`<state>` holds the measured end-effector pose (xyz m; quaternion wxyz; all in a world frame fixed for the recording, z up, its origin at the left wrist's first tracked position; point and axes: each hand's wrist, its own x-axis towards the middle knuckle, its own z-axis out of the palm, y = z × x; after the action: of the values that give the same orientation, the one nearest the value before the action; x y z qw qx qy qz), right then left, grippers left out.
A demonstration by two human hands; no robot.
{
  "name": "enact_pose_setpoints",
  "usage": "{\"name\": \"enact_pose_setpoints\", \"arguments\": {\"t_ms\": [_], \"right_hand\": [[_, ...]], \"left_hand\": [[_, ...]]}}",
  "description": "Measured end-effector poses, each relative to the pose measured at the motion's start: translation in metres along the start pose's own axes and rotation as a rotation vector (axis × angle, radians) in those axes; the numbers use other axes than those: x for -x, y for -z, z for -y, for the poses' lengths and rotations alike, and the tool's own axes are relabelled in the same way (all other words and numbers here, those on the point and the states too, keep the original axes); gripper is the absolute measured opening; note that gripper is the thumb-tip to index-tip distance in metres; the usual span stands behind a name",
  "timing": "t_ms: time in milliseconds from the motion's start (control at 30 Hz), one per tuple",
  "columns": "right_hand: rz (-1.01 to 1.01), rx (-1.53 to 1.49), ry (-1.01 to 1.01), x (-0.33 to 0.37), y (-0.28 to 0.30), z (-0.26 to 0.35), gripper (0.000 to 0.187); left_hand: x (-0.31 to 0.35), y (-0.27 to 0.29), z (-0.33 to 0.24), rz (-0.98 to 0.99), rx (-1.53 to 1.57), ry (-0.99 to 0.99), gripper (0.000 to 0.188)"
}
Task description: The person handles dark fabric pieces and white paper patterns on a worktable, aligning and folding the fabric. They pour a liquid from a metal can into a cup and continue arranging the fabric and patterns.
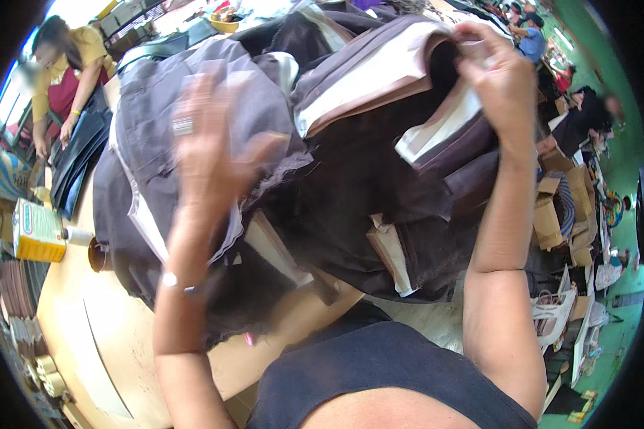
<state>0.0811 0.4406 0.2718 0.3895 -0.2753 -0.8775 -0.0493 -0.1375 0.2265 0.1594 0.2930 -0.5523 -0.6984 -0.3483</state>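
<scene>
A pile of dark brown and grey garment pieces lies in front of me, with pale strips along several edges. At the upper right, my right hand is closed, its thumb and fingers pinching the raised edge of a dark garment piece with a broad white strip. My left hand is over a grey fabric panel on the left side; its thumb stands apart from the fingers, and it holds nothing I can see. Motion blurs this hand, so whether it touches the panel is unclear.
The tan table curves along the left, with a yellow-and-white can and a thread spool beside the pile. A co-worker in yellow handles dark fabric at the far left. Cardboard boxes stand at right.
</scene>
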Motion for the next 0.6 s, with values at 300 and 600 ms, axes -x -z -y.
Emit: {"name": "enact_pose_setpoints", "arguments": {"t_ms": [300, 600], "right_hand": [[-0.436, -0.434, 0.329, -0.044, 0.04, 0.086, 0.014], [-0.204, -0.006, 0.415, -0.046, -0.018, 0.167, 0.026]], "left_hand": [[-0.086, -0.024, -0.019, -0.108, 0.45, 0.286, 0.057], [-0.125, 0.09, 0.245, -0.05, 1.048, 0.481, 0.038]]}}
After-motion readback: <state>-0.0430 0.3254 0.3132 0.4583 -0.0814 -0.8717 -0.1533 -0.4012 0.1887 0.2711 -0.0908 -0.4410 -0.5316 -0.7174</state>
